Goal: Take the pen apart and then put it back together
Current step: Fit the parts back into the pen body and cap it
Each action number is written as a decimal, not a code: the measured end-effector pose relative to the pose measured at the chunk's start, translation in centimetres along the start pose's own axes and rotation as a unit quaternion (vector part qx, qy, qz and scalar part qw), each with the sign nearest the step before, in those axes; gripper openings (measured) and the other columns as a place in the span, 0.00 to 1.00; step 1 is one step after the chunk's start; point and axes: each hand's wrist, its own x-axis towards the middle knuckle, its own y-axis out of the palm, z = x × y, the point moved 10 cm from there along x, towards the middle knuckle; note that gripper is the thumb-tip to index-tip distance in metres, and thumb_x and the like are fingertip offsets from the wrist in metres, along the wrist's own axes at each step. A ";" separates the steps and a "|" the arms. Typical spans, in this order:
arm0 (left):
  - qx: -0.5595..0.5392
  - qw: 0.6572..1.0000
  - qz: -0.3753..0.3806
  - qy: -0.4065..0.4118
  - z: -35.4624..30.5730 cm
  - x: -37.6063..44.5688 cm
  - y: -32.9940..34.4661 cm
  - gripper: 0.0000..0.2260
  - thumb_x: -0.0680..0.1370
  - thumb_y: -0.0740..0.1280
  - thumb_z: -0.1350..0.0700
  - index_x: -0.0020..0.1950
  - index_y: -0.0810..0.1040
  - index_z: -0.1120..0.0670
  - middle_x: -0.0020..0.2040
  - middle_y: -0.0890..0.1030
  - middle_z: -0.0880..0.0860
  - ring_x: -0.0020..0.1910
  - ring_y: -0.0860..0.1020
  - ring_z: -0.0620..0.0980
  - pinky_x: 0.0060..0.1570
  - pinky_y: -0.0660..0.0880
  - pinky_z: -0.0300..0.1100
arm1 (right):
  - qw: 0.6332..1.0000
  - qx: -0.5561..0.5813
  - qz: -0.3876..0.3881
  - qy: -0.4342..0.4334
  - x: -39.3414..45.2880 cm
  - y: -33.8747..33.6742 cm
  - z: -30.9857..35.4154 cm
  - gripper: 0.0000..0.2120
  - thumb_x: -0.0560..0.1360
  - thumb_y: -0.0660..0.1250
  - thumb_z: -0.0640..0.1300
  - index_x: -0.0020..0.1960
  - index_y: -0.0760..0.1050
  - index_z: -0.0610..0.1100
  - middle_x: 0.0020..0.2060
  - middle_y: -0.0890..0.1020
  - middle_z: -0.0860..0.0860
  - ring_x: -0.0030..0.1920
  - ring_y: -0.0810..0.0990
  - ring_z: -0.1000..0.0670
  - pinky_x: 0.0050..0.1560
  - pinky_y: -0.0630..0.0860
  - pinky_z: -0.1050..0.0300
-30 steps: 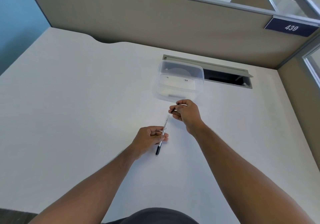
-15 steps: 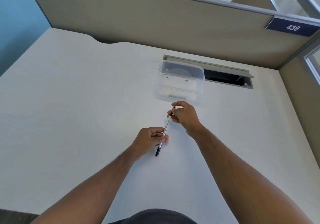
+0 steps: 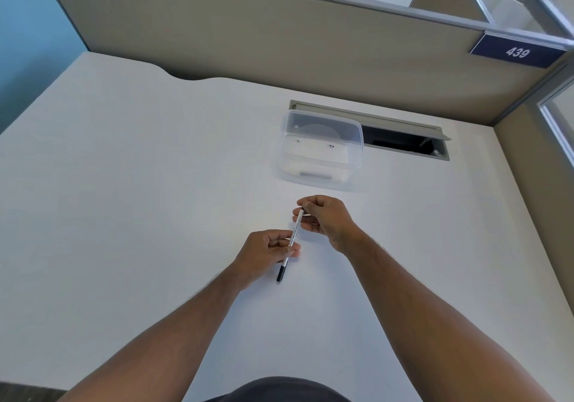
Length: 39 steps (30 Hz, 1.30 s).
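Note:
A slim white pen (image 3: 295, 231) with printed text and a black lower end is held over the middle of the white desk, slanting from upper right to lower left. My left hand (image 3: 267, 254) pinches its middle, and the black end pokes out below the fingers. My right hand (image 3: 324, 217) is closed around the pen's upper end, where a small dark part shows between the fingers. The very top of the pen is hidden inside that hand.
A clear plastic container (image 3: 321, 150) stands just beyond my hands. Behind it lies an open cable slot (image 3: 403, 140) in the desk (image 3: 124, 199). Beige partition walls close off the back and right side.
My right hand has come down along the pen toward my left hand, so less of the white barrel shows between them. My left hand has stayed put.

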 end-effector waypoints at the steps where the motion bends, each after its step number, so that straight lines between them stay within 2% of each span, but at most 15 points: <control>1: 0.000 1.000 0.001 0.000 0.0 0.0 0.0 0.16 0.78 0.71 0.68 0.65 0.79 0.58 0.52 0.88 0.59 0.51 0.88 0.54 0.44 0.80 0.37 | 1.000 0.007 0.001 0.003 0.0 0.0 -0.1 0.08 0.82 0.66 0.40 0.57 0.81 0.38 0.48 0.88 0.41 0.46 0.88 0.47 0.50 0.83 0.53; 6: -0.001 1.000 0.001 -0.003 0.1 0.1 0.0 0.17 0.77 0.72 0.68 0.65 0.79 0.59 0.52 0.88 0.58 0.50 0.88 0.54 0.44 0.81 0.38 | 0.999 0.036 0.001 0.019 0.0 0.2 -0.7 0.07 0.82 0.66 0.38 0.53 0.82 0.37 0.47 0.87 0.40 0.47 0.87 0.45 0.52 0.83 0.52; 10: 0.003 1.000 -0.002 -0.001 0.3 0.2 -0.2 0.17 0.77 0.71 0.68 0.66 0.79 0.60 0.51 0.88 0.59 0.50 0.88 0.55 0.46 0.83 0.40 | 1.000 0.025 -0.019 0.002 0.0 0.1 -0.6 0.06 0.81 0.66 0.35 0.50 0.81 0.34 0.47 0.87 0.38 0.46 0.88 0.44 0.47 0.85 0.55; 13: 0.008 1.000 -0.007 0.004 0.3 0.2 -0.2 0.17 0.77 0.71 0.68 0.65 0.80 0.61 0.51 0.88 0.59 0.49 0.88 0.55 0.49 0.83 0.42 | 0.999 0.023 -0.035 -0.009 -0.1 -0.3 -0.5 0.05 0.80 0.68 0.34 0.49 0.82 0.34 0.45 0.87 0.37 0.46 0.88 0.42 0.47 0.85 0.53; 19: 0.007 1.000 -0.018 0.009 0.3 0.3 -0.2 0.16 0.77 0.71 0.69 0.64 0.82 0.60 0.51 0.88 0.59 0.47 0.88 0.54 0.46 0.83 0.40 | 0.998 0.040 -0.052 -0.001 -0.1 -0.5 -0.6 0.04 0.76 0.73 0.33 0.42 0.82 0.35 0.44 0.87 0.36 0.44 0.88 0.42 0.49 0.85 0.50; 22: 0.007 1.000 -0.013 0.009 0.2 0.2 -0.2 0.15 0.78 0.70 0.68 0.64 0.81 0.59 0.51 0.88 0.59 0.47 0.88 0.54 0.47 0.83 0.41 | 0.998 0.037 -0.056 0.002 0.1 -0.4 -0.7 0.04 0.76 0.73 0.34 0.43 0.82 0.34 0.43 0.87 0.36 0.42 0.88 0.43 0.46 0.85 0.53; 25: 0.007 1.000 -0.010 0.007 -0.1 0.2 -0.2 0.15 0.78 0.70 0.68 0.63 0.81 0.59 0.51 0.88 0.59 0.47 0.88 0.52 0.43 0.81 0.37 | 0.998 0.046 -0.053 0.005 0.1 -0.3 -0.8 0.07 0.77 0.72 0.36 0.49 0.81 0.31 0.44 0.87 0.37 0.42 0.88 0.45 0.45 0.85 0.56; 29: 0.003 1.000 -0.009 -0.003 0.0 0.4 -0.3 0.15 0.78 0.70 0.68 0.64 0.80 0.58 0.52 0.88 0.59 0.48 0.88 0.53 0.41 0.80 0.36 | 0.997 0.067 -0.032 0.008 -0.1 0.2 -1.1 0.06 0.80 0.67 0.34 0.52 0.82 0.33 0.45 0.86 0.38 0.44 0.87 0.46 0.45 0.83 0.58; 34: 0.010 1.000 -0.012 0.002 0.2 0.4 -0.3 0.14 0.78 0.70 0.68 0.63 0.81 0.59 0.51 0.88 0.59 0.48 0.88 0.53 0.42 0.80 0.36 | 0.997 0.049 -0.056 0.000 -0.2 -0.3 -0.8 0.05 0.78 0.68 0.32 0.49 0.82 0.32 0.46 0.86 0.35 0.42 0.87 0.45 0.42 0.84 0.58; 39: 0.018 1.000 -0.021 0.008 0.2 0.4 -0.4 0.14 0.78 0.70 0.68 0.63 0.82 0.60 0.51 0.88 0.59 0.47 0.88 0.54 0.41 0.80 0.36 | 0.995 0.028 -0.097 -0.001 0.1 -0.7 -0.7 0.04 0.76 0.72 0.33 0.44 0.83 0.33 0.43 0.87 0.36 0.47 0.88 0.38 0.50 0.85 0.50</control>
